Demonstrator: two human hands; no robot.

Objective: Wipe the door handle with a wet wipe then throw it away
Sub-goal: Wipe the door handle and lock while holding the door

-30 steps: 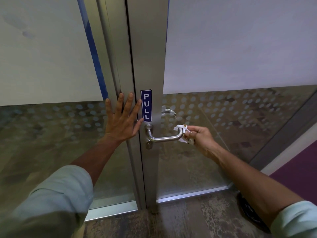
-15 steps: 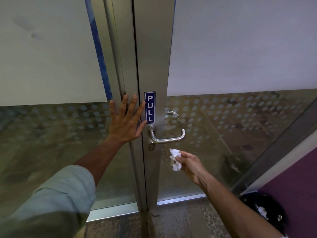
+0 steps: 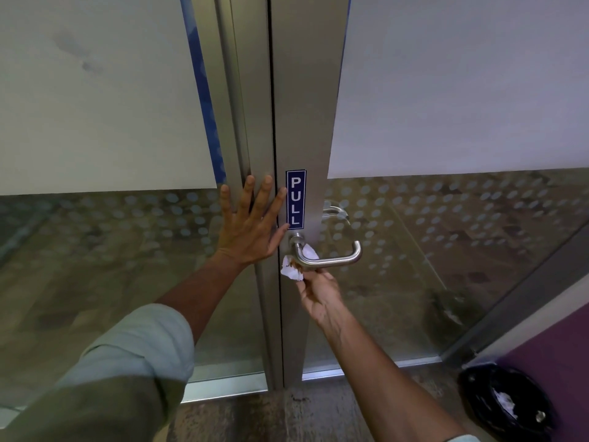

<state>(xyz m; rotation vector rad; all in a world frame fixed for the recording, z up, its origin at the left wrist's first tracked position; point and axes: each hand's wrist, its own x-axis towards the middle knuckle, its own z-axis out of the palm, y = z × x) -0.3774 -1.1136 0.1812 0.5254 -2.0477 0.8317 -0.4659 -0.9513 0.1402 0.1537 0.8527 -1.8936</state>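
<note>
- While the left hand (image 3: 251, 224) lies flat against the metal door frame (image 3: 306, 100), its fingers are spread wide and straight, gripping nothing, the forefinger tip right at the edge of the blue PULL sign (image 3: 295, 199).
- Down below, the right hand (image 3: 318, 291) comes up from underneath with a crumpled white wipe (image 3: 294, 269) pinched in its fingertips.
- That wipe is pressed against the door handle (image 3: 331, 258) at the inner end, close to where the lever meets its round base; part of it pokes up behind the bar, part hangs below.
- A brownish smudge shows on the wipe, though it could be a fingertip peeking through; hard to tell at this angle.
- Glass panels sit either side of the frame, frosted above and dotted lower down.
- At the bottom right corner, a black bin (image 3: 506, 403) stands on the floor with some white scrap inside, well apart from the handle.
- Pale green sleeves cover both forearms near the camera.
</note>
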